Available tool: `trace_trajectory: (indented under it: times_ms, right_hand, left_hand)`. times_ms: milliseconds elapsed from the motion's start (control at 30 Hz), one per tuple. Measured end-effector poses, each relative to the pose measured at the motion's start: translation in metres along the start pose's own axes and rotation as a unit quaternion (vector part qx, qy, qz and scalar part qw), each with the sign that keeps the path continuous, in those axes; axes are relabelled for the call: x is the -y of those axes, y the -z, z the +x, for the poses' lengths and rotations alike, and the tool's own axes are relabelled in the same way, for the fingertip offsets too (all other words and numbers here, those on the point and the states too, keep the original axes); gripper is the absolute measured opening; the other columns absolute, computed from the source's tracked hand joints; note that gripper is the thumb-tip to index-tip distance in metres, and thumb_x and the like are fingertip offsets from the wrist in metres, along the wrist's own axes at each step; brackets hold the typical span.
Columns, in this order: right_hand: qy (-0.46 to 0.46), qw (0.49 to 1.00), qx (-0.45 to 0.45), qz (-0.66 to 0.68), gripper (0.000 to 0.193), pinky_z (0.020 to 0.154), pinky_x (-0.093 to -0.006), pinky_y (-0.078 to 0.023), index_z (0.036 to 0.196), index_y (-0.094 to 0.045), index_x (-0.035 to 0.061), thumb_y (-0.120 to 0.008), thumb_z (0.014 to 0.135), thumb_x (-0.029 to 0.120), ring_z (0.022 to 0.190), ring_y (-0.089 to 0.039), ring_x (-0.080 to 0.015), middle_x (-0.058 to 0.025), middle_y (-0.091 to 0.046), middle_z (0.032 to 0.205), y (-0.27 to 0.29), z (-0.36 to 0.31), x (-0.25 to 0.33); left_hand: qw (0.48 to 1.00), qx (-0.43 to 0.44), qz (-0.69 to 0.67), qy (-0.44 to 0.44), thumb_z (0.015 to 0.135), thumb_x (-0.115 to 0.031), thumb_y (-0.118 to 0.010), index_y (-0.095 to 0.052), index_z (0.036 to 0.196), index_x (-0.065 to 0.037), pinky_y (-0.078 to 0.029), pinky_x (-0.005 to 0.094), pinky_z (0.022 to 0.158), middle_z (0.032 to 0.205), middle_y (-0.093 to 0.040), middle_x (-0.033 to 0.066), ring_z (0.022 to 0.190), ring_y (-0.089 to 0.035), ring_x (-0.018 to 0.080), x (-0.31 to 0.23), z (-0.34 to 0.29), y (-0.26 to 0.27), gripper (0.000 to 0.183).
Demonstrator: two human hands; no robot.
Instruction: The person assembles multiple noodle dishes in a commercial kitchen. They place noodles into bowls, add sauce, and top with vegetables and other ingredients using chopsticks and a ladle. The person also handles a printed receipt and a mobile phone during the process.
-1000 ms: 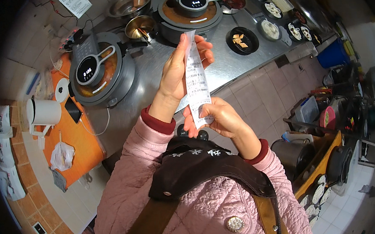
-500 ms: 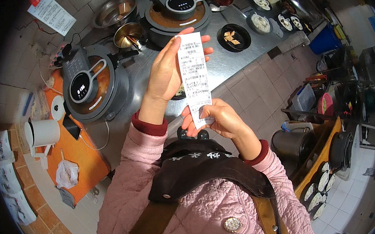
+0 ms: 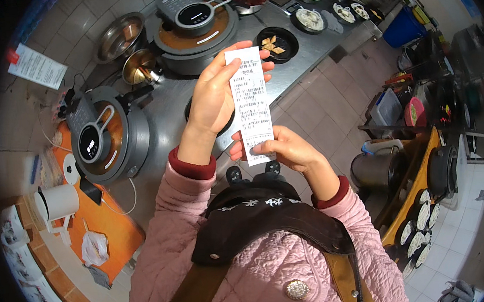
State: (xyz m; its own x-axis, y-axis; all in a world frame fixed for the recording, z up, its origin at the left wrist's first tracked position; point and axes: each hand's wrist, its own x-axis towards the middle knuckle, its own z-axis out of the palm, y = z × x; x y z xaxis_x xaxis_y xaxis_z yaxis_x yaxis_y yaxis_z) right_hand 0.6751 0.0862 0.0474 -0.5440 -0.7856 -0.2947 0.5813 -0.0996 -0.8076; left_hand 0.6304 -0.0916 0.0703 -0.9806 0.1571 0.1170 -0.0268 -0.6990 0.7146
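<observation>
A long white printed paper slip [image 3: 254,105] is held upright in front of me, with both hands on it. My left hand [image 3: 213,100] grips its upper left side, thumb on the front and fingertips showing past the right edge. Lower down, my right hand [image 3: 292,151] pinches the bottom part, thumb on the print and fingers behind. Beyond the slip, a black round pan [image 3: 291,52] with several golden pieces of food stands on the steel counter [image 3: 178,107]. Another dark dish is mostly hidden behind my left hand.
Two grey electric cookers [image 3: 195,62] [image 3: 136,131] stand on the counter, near metal bowls [image 3: 107,46]. Bowls of white food [image 3: 309,20] are at the far right. An orange table [image 3: 123,224] lies left, a blue bucket [image 3: 404,27] and a shelf with a large pot [image 3: 373,171] right.
My view has turned, so the counter and cookers appear further left. The slip stays in both hands and stands slightly straighter. My shoes show more below it.
</observation>
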Motion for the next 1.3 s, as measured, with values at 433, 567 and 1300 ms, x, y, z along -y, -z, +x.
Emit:
trace_trajectory:
  times_ms: [433,567,1300]
  right_hand:
    - [0.076,0.982,0.061,0.159,0.04,0.078,-0.0346,-0.057,0.122,-0.051,-0.0089,-0.049,0.084,0.004,0.085,-0.067,-0.0252,-0.0169,-0.065,0.095,0.155,-0.094,0.042]
    - [0.106,0.98,0.04,0.166,0.041,0.079,-0.0363,-0.056,0.122,-0.05,-0.0094,-0.051,0.085,0.006,0.086,-0.066,-0.026,-0.0182,-0.064,0.095,0.218,-0.156,0.065]
    - [0.447,0.757,-0.414,0.235,0.032,0.062,-0.0295,-0.042,0.116,-0.052,-0.0056,-0.051,0.09,0.014,0.065,-0.049,-0.0153,-0.0097,-0.055,0.082,0.521,-0.475,0.12]
  left_hand:
    - [0.999,0.035,0.017,0.021,0.101,-0.01,-0.04,-0.042,0.135,0.004,-0.052,0.045,0.097,0.128,-0.055,0.0256,0.113,-0.061,0.0334,0.121,0.102,-0.125,0.036]
    - [0.997,0.066,0.008,0.033,0.102,-0.011,-0.04,-0.042,0.135,0.004,-0.052,0.0463,0.097,0.129,-0.054,0.0269,0.114,-0.06,0.0342,0.183,0.145,-0.19,0.036]
    - [0.863,0.417,0.084,0.272,0.102,-0.025,-0.05,-0.049,0.13,0.002,-0.049,0.0375,0.096,0.123,-0.061,0.0184,0.11,-0.061,0.0252,0.606,0.429,-0.578,0.039]
